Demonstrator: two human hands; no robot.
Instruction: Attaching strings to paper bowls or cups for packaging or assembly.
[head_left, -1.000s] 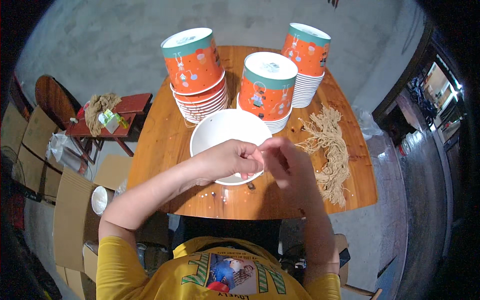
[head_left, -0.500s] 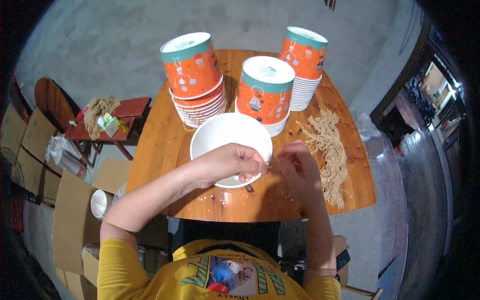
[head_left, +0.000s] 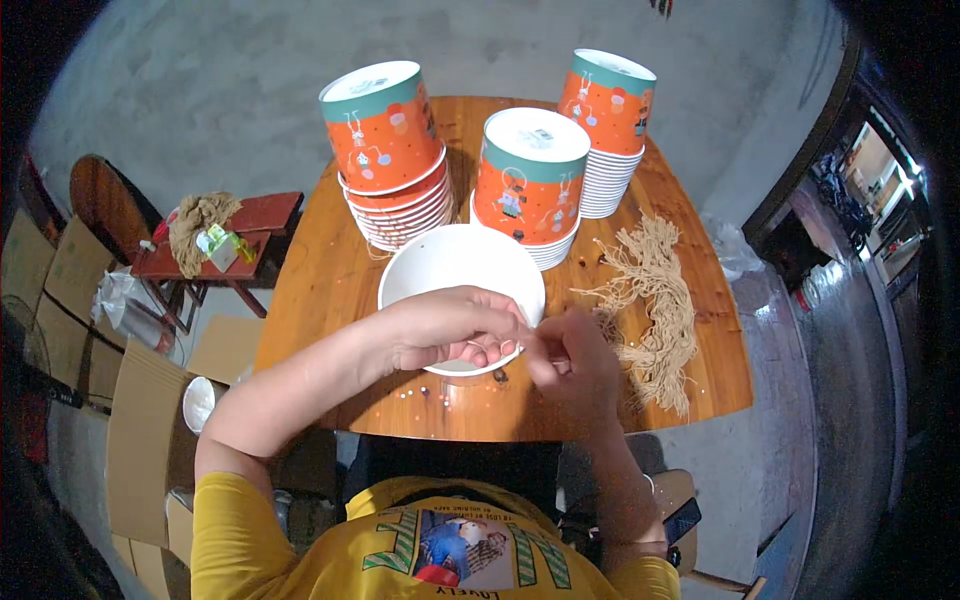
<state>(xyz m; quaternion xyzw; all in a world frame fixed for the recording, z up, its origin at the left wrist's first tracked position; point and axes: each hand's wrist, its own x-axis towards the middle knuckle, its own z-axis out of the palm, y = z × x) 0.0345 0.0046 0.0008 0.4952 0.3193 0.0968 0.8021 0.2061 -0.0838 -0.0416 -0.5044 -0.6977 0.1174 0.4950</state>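
My left hand (head_left: 470, 325) is closed in a pinch above the near right rim of a round white paper bucket (head_left: 425, 262), which stands mouth up. A thin, pale string (head_left: 491, 346) shows at its fingers. Touching or almost touching it, my right hand (head_left: 575, 355) is also pinched, partly in shadow; what lies between its fingertips is too small to make out. Right of it lies a loose bundle of beige strings (head_left: 662, 320). Small pale beads (head_left: 425, 393) are scattered on the wooden table (head_left: 340, 330) in front of the bucket.
Orange and green paper buckets stand upside down in stacks at the back left (head_left: 385, 150), middle (head_left: 532, 180) and back right (head_left: 608, 115). Left of the table are a red bench (head_left: 265, 240) with another string bundle (head_left: 195, 228), flattened cardboard (head_left: 150, 430) and a white container (head_left: 199, 403).
My right hand has moved slightly left and down, its fingers now bent in against my left hand's fingertips. My left hand stays nearly in place, and a pale string now shows at its fingers.
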